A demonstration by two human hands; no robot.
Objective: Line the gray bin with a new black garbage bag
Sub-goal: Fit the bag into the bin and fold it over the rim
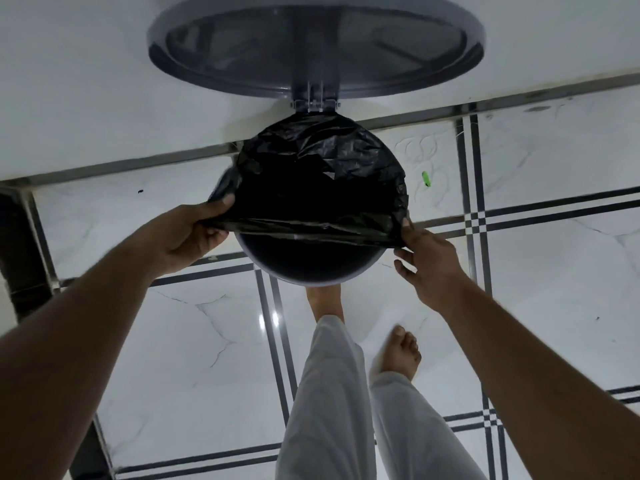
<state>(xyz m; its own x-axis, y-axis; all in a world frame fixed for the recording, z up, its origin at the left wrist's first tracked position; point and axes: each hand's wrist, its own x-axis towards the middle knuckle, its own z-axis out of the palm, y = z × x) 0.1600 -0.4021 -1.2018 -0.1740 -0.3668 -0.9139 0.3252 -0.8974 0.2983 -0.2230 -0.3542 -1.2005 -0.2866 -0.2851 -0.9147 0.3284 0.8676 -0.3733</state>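
A round gray bin (304, 277) stands on the tiled floor below me with its lid (315, 50) swung up against the wall. A black garbage bag (322, 171) covers the far part of the bin's mouth and folds over the back rim. Its near edge stretches straight across the opening. My left hand (188, 233) grips that edge at the bin's left side. My right hand (427, 261) pinches the edge at the bin's right side. The near rim of the bin is bare.
My bare left foot (325, 303) sits at the bin's base and my right foot (398, 351) stands beside it. A small green object (425, 178) lies on the floor to the bin's right. A dark post (20, 244) rises at the left.
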